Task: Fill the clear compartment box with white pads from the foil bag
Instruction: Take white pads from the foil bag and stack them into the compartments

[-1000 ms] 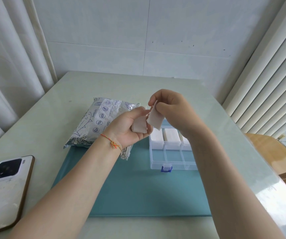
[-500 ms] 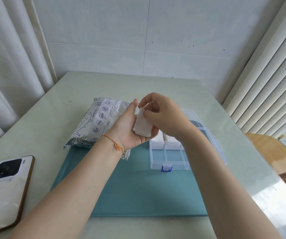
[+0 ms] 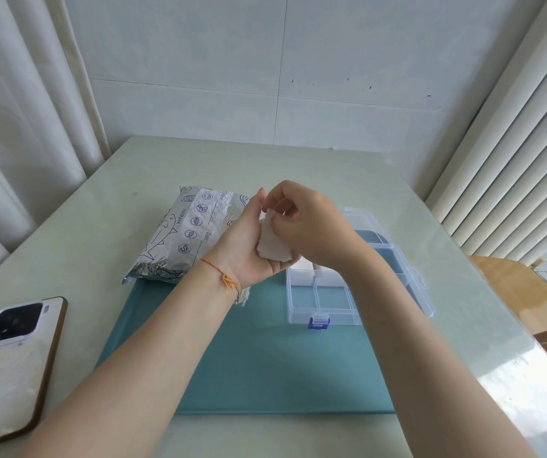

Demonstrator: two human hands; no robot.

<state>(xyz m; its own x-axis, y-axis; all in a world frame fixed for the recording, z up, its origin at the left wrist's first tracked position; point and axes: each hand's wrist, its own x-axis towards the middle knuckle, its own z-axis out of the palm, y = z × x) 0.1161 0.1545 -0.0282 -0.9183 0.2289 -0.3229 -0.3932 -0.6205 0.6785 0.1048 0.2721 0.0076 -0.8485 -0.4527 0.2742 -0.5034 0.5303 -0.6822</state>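
Since a second ago the two hands have sunk from above the box toward its 9 o'clock side, and the two separate pads they held apart have come together into one small stack against the left palm. The left hand (image 3: 249, 249) stands palm up and tilted, its fingers cupped under the white pads (image 3: 273, 247), holding them. The right hand (image 3: 308, 226) is curled over the top of the stack, thumb and fingertips pinching its upper edge. Just at 3 o'clock of the hands, partly hidden under the right wrist, the clear compartment box (image 3: 328, 300) lies open on the teal mat (image 3: 265, 365), its blue latch (image 3: 319, 322) facing 6 o'clock and its lid (image 3: 407, 269) laid flat toward 3 o'clock. White pads show in the far compartments; the near ones look bare. The foil bag (image 3: 189, 233) lies at 9 o'clock of the hands, half on the mat's far left corner and half on the pale worktop (image 3: 331, 173). A phone (image 3: 11, 361) rests face down at 8 o'clock, well apart from the mat. A thin orange cord (image 3: 224, 276) circles the left wrist.
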